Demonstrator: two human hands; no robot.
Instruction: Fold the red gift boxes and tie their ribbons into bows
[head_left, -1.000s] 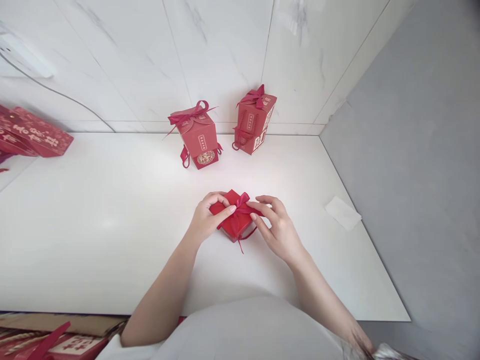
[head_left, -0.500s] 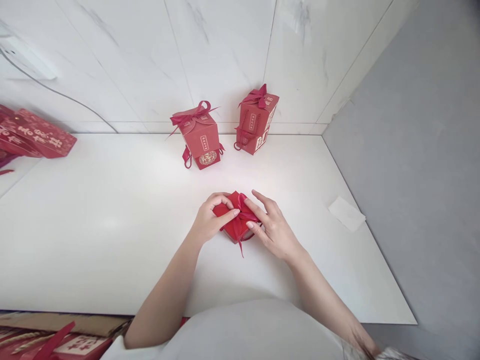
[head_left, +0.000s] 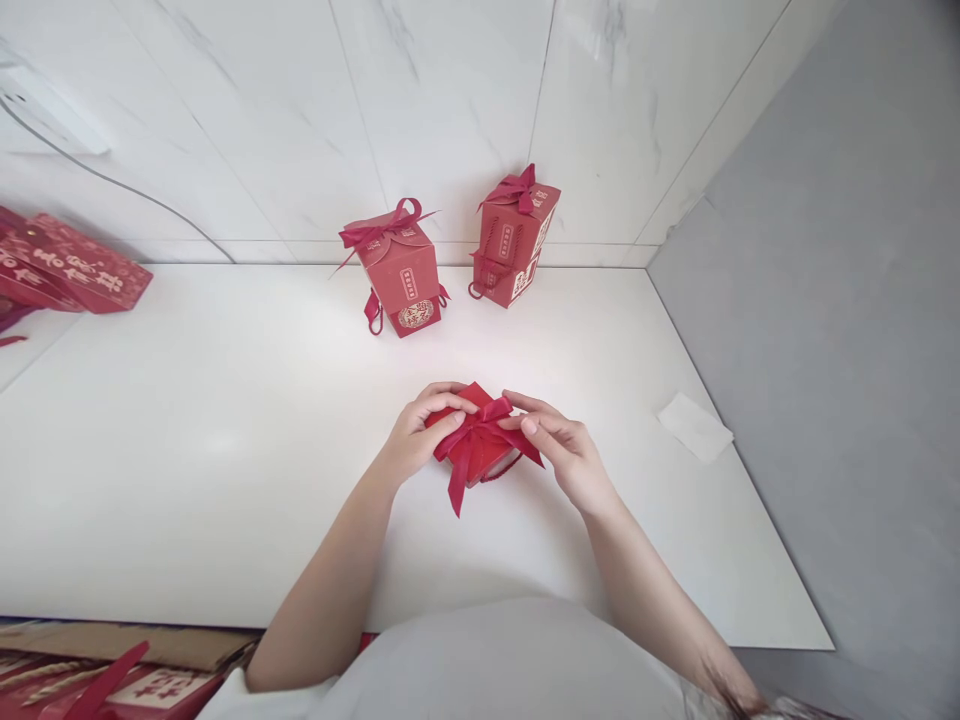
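A small red gift box [head_left: 480, 450] stands on the white table [head_left: 225, 440] just in front of me, with a dark red ribbon bow [head_left: 471, 440] on its top. My left hand [head_left: 420, 435] is curled round the box's left side, fingers pinching the bow's left loop. My right hand [head_left: 562, 450] pinches the bow's right loop with thumb and fingers. The ribbon tails hang down toward me over the box's front.
Two finished red gift boxes with bows, one [head_left: 397, 270] and another [head_left: 514, 240], stand at the back by the marble wall. Flat red boxes [head_left: 67, 270] lie far left. A white paper scrap [head_left: 694, 425] lies near the right edge. More red packaging [head_left: 112, 685] sits below the front edge.
My right hand's fingers have closed from spread to a pinch on the ribbon. The bow's loops are pulled wider apart and its tails have shifted left.
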